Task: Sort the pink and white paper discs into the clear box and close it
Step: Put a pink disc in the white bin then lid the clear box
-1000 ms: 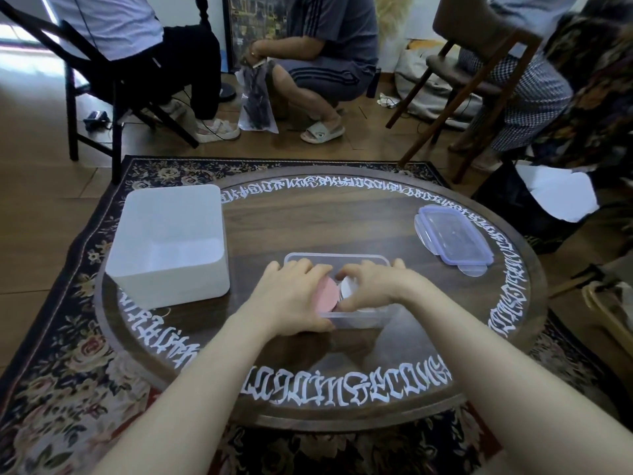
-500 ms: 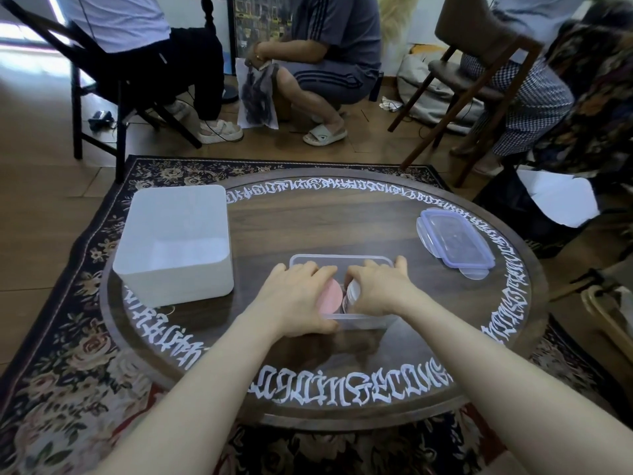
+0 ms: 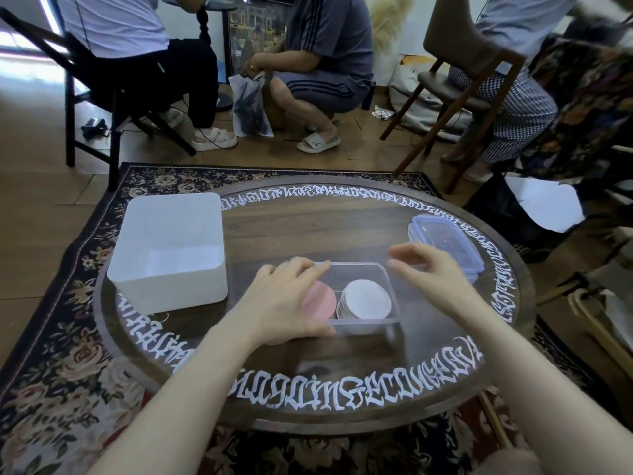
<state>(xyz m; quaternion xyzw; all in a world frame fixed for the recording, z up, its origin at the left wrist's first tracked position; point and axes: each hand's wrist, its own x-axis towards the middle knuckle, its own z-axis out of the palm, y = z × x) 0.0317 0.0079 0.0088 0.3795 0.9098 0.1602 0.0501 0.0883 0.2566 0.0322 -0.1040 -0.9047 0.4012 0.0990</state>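
The clear box (image 3: 383, 329) stands open at the middle of the round table (image 3: 342, 228). Inside it a stack of pink discs (image 3: 322, 301) lies on the left and a stack of white discs (image 3: 367, 299) on the right. My left hand (image 3: 284, 299) rests over the box's left end, fingers along the far rim, thumb at the near wall, covering part of the pink stack. My right hand (image 3: 431, 269) hovers just right of the box with loosely spread fingers and holds nothing. The clear lid (image 3: 445, 241) with a bluish rim lies on the table at the right.
A white plastic tub (image 3: 168, 255) stands on the table's left side. Beyond the table, people sit or squat on a dark chair (image 3: 85, 97) and a wooden chair (image 3: 462, 63). A patterned rug (image 3: 51, 389) lies under the table.
My right hand has lifted out of the box and moved right, uncovering the white stack. My left hand stays on the box's left end.
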